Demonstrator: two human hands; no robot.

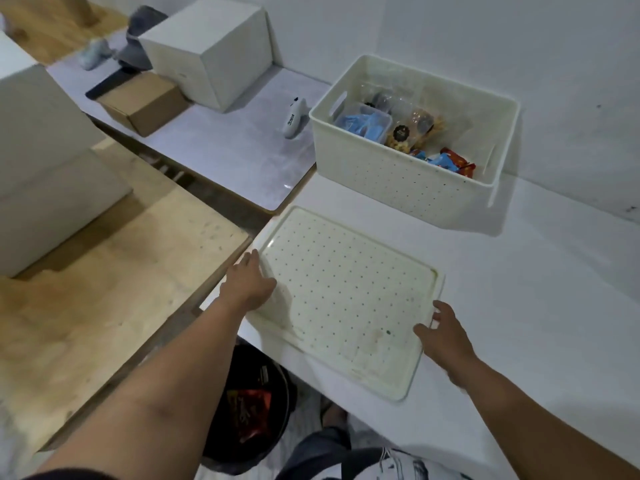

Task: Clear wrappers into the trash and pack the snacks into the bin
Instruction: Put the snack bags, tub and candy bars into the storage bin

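Head view: lid [346,299] flat, long axis left-right

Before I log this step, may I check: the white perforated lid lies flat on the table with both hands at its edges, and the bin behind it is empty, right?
Not quite: the head view shows the white perforated plastic bin holding packed snacks. The rest stands.

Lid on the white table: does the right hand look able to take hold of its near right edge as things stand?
Probably yes. The right hand is already at the lid's right edge, fingers over the rim, and nothing lies between them. A closed grip isn't clear yet.
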